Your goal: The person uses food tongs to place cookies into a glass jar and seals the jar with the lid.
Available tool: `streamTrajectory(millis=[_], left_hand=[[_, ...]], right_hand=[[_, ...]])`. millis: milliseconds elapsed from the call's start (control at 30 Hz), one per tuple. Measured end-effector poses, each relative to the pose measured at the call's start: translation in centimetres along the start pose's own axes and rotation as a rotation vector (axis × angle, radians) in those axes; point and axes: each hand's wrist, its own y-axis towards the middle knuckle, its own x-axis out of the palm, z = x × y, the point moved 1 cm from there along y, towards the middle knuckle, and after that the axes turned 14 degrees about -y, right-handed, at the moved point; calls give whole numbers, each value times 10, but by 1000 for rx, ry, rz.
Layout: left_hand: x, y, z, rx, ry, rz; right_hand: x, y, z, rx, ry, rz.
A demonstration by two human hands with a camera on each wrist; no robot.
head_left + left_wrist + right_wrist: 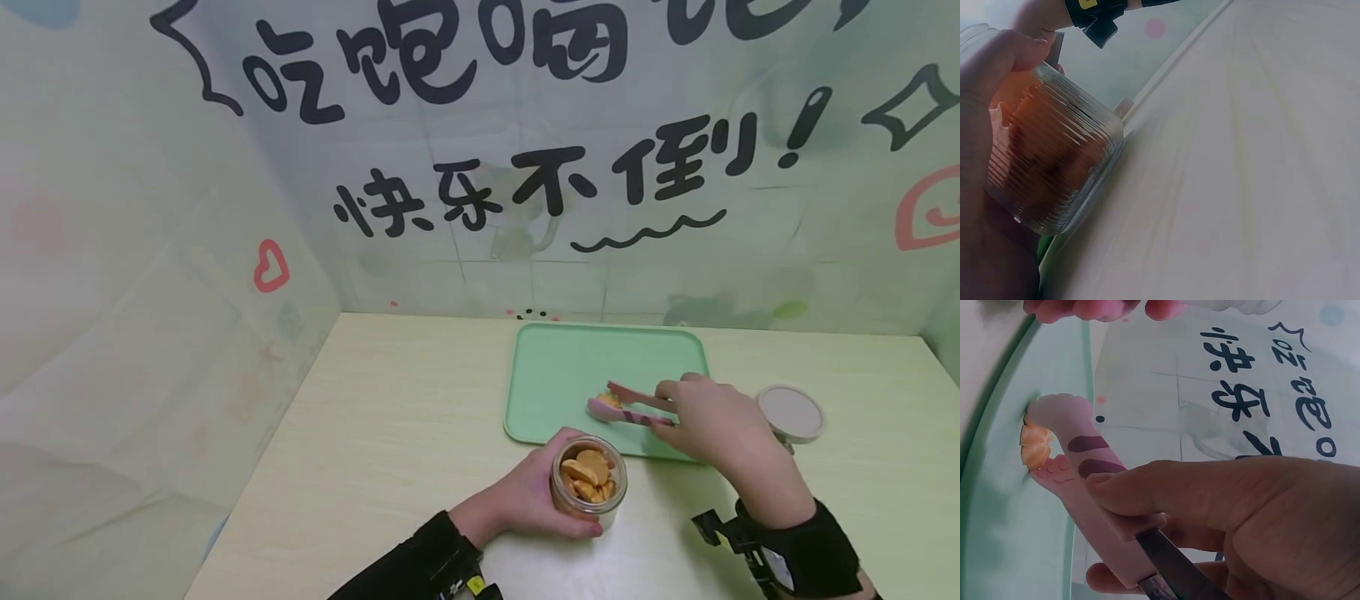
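My left hand (528,496) grips a glass jar (617,502) around its side, slightly above or on the table in front of the tray. Inside the jar are several golden-brown biscuit pieces (588,468); its ribbed wall (1075,150) fills the left of the left wrist view. With my right hand (723,425) I hold pink tongs (633,417) with paw-shaped tips, thumb on one arm. Between those tips, over the green tray (562,367), is a small orange-brown biscuit (1035,447). Whether the biscuit touches the tray cannot be told.
To the right of the tray, a round pale lid (791,412) lies partly behind my right wrist. The pale wooden table (390,417) meets a printed wall covering (465,275) at the back and left.
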Motion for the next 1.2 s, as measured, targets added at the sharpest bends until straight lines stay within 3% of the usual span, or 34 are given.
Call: streamTrajectory(millis=[867, 1033, 1200], left_hand=[[0, 1, 4, 8, 12, 0], [0, 0, 4, 7, 13, 6], [1, 0, 4, -6, 19, 12]], right_hand=[[-10, -7, 18, -27, 27, 6], [-25, -21, 25, -24, 64, 68], [-49, -50, 23, -65, 115, 167]])
